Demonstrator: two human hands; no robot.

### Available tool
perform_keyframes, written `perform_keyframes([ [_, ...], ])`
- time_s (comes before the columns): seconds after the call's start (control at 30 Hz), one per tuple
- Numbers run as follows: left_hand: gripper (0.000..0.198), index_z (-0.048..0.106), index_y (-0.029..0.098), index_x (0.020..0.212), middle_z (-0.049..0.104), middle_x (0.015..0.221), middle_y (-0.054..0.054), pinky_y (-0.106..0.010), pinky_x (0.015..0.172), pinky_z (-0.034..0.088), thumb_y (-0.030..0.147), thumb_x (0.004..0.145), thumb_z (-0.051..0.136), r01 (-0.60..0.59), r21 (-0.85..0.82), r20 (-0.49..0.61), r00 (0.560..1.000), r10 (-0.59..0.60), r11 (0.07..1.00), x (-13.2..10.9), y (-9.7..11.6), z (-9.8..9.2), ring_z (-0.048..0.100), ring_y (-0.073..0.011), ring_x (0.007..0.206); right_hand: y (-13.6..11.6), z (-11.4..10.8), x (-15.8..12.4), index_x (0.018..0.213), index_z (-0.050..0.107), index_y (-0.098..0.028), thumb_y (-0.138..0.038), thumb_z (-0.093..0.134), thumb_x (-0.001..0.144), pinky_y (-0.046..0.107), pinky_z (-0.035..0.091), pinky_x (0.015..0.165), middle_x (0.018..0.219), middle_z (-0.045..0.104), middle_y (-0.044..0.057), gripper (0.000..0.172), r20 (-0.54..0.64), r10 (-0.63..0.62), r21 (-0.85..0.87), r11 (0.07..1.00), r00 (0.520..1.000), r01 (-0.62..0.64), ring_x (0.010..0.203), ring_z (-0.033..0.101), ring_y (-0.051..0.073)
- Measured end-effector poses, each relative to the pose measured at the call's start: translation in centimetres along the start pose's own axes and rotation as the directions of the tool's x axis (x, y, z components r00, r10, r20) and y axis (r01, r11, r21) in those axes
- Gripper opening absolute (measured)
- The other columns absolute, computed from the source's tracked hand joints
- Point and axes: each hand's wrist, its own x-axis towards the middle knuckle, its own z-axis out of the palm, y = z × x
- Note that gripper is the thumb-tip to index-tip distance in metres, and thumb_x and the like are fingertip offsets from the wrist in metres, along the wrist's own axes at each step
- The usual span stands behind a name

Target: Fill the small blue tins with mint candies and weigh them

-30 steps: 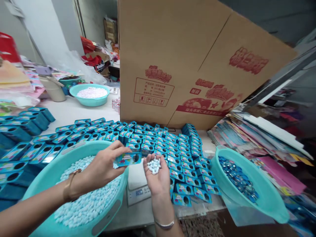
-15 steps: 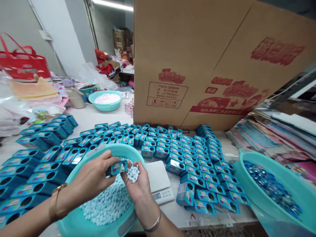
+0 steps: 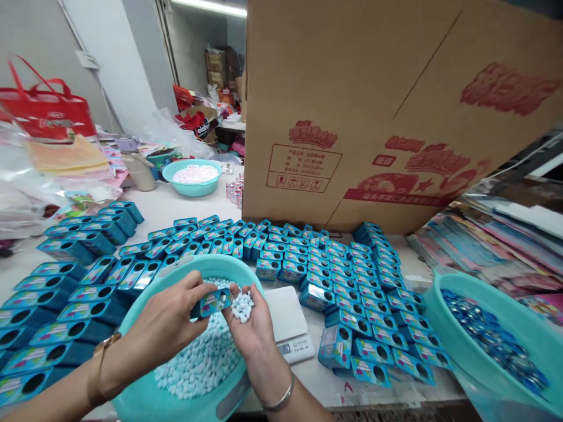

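Observation:
My left hand (image 3: 173,313) is closed around a small blue tin box (image 3: 214,302), tilted so that its holed end points toward my other palm. My right hand (image 3: 255,340), palm up and fingers curled, cups a heap of pale blue candies (image 3: 241,307) right beside the tin's opening. A few candies show at the hole. Both hands are over a turquoise basin (image 3: 141,404) holding many more loose candies (image 3: 193,366). Just right of the basin lies a white kitchen scale (image 3: 284,316) with a lit display.
Rows of blue tins (image 3: 338,264) with round holes stand across the table, more tins (image 3: 61,316) at left. A basin (image 3: 444,293) of shiny blue lids is at right. Behind rises a big cardboard box (image 3: 352,117). Stacked printed sheets (image 3: 492,246) lie at right, another candy basin (image 3: 193,189) farther back.
The view has shifted slightly, so things sit a little to the right or left of before. Both hands keep their hold, the tin still at the edge of my cupped palm.

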Motion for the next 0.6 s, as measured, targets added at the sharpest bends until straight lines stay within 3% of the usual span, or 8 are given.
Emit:
perform_keyframes([
  [0.17, 0.041, 0.056, 0.029, 0.118, 0.053, 0.094, -0.003, -0.029, 0.068, 0.043, 0.02, 0.078, 0.052, -0.022, 0.086, -0.049, 0.998, 0.026, 0.996, -0.5, 0.3, -0.1, 0.058, -0.0189, 0.08, 0.2, 0.3, 0.0, 0.078, 0.055, -0.019, -0.03, 0.061, 0.082, 0.028, 0.054, 0.061, 0.074, 0.069, 0.002, 0.012, 0.023, 0.008, -0.007, 1.0, 1.0, -0.007, 0.075, 0.067, 0.016],
  [0.3, 0.041, 0.057, 0.028, 0.117, 0.055, 0.095, -0.003, -0.029, 0.067, 0.044, 0.019, 0.077, 0.052, -0.008, 0.059, -0.061, 0.998, 0.011, 0.998, -0.3, -0.3, 0.6, 0.059, -0.0188, 0.079, 0.7, 0.2, 0.1, 0.076, 0.054, -0.019, -0.03, 0.059, 0.083, 0.028, 0.054, 0.062, 0.075, 0.069, 0.004, 0.013, 0.006, 0.013, 0.0, 1.0, 1.0, -0.013, 0.075, 0.066, 0.016],
  [0.47, 0.034, 0.061, 0.028, 0.114, 0.06, 0.097, -0.002, -0.027, 0.072, 0.048, 0.033, 0.079, 0.059, 0.033, -0.182, -0.16, 0.985, -0.062, 0.983, -0.3, -1.6, -0.2, 0.062, -0.0182, 0.084, 0.4, 0.7, -0.1, 0.076, 0.055, -0.017, -0.028, 0.053, 0.088, 0.034, 0.056, 0.067, 0.076, 0.068, 0.007, 0.015, -0.028, 0.069, 0.047, 0.997, 0.997, -0.068, 0.074, 0.066, 0.017],
  [0.6, 0.047, 0.064, 0.024, 0.111, 0.068, 0.106, -0.004, -0.032, 0.084, 0.051, 0.051, 0.074, 0.068, 0.146, -0.459, -0.295, 0.905, -0.305, 0.877, 0.1, -5.9, -1.8, 0.063, -0.0232, 0.097, -0.8, 0.5, -0.1, 0.076, 0.054, -0.018, -0.027, 0.052, 0.089, 0.026, 0.051, 0.054, 0.074, 0.065, 0.006, 0.016, -0.093, 0.09, 0.036, 0.996, 0.992, -0.087, 0.063, 0.061, 0.014],
])
